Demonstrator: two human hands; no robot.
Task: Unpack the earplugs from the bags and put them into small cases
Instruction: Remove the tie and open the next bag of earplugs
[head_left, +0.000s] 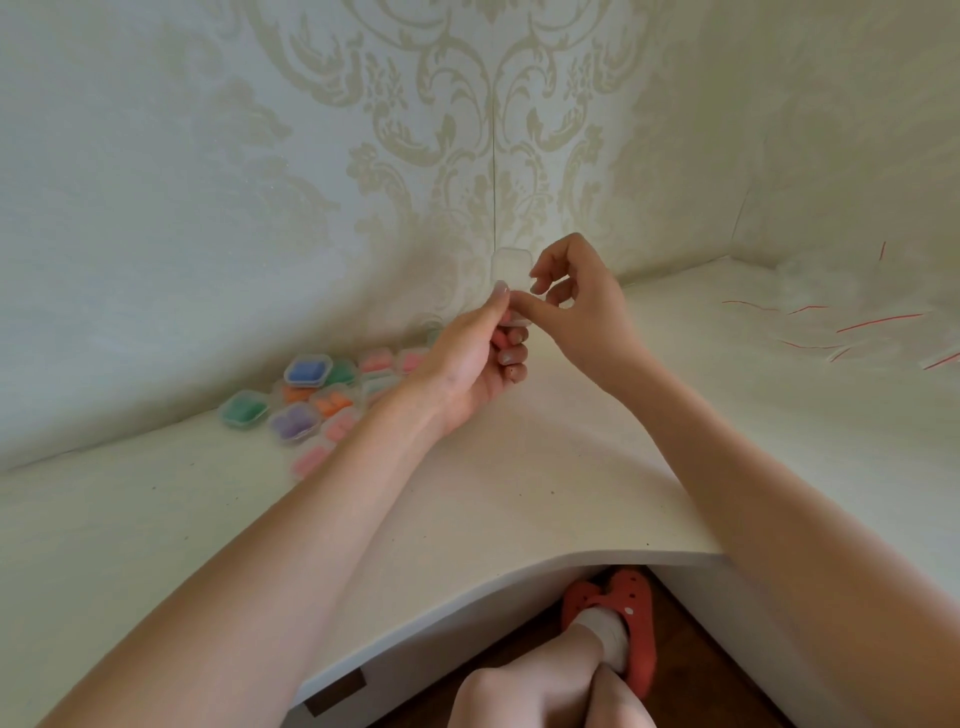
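Above the white corner desk (519, 467), my left hand (478, 364) grips a small clear plastic case (511, 270) whose lid stands open upward. Something pink, apparently an earplug (501, 340), shows between the left fingers. My right hand (576, 296) has its thumb and fingertips curled against the case's front edge, right beside my left thumb. A heap of filled cases (311, 400) holding blue, green, purple, orange and pink earplugs lies on the desk to the left, by the wall.
Several clear zip bags (852, 322) with red seal strips lie on the desk at the right. Patterned walls meet in the corner just behind the hands. The desk's front edge curves inward, with my knees and a red shoe (623, 618) below it.
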